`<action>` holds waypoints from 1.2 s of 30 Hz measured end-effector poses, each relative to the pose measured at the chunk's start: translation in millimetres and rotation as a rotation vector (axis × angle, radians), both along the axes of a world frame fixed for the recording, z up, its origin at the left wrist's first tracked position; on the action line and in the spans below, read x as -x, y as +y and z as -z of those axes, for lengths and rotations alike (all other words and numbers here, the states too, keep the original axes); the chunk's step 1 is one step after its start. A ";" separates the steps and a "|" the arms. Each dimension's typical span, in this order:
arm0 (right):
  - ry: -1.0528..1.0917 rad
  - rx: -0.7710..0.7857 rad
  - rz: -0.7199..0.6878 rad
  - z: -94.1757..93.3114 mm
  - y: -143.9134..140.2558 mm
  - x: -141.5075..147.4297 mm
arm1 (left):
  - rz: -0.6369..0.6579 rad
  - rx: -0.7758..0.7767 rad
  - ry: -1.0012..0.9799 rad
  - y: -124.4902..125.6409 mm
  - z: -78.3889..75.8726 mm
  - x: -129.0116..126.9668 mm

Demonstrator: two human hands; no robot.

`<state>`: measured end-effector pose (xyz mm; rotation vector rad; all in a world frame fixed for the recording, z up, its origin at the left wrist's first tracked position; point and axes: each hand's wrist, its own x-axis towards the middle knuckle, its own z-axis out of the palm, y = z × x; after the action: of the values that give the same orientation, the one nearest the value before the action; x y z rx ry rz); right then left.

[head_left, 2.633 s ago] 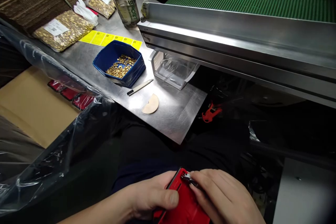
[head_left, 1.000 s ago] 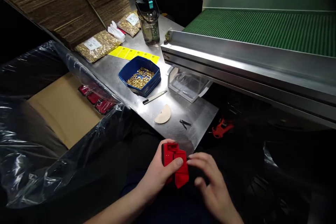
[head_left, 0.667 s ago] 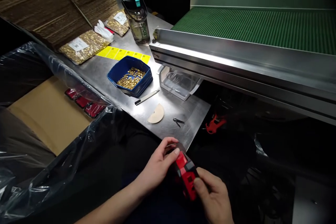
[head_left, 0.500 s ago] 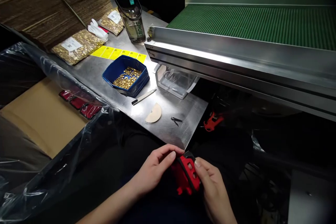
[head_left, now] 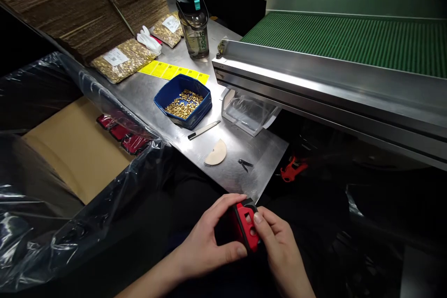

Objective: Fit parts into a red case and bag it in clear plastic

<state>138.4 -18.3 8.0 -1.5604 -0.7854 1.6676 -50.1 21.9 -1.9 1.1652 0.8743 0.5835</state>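
A red and black plastic housing with small openings in its red side is held between both hands, just below the table's near corner. My left hand spans it from the left, fingertips on its top end and thumb at its lower end. From the right, my right hand grips it, thumb pressed on the red face. Closest on the table are small black snips, a pale half-round disc and a white pen-like tool.
A blue bin of small brass-coloured parts stands on the metal table. Behind are a water bottle and bags of parts. A green conveyor overhangs the right side; a plastic-lined box with red pieces stands left.
My left thumb has swung down from the housing's top to its lower end, and the housing has turned slightly. The whole view has shifted, so the table appears further right.
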 end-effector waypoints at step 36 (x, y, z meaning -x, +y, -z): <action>-1.122 -0.140 -0.412 63.7 165.8 99.0 | -0.506 0.894 -0.532 -39.1 54.7 34.0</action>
<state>39.4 147.5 -55.7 -2.3067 -1.8231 0.8003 -84.1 -17.2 -56.6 -0.0419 0.8177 0.7476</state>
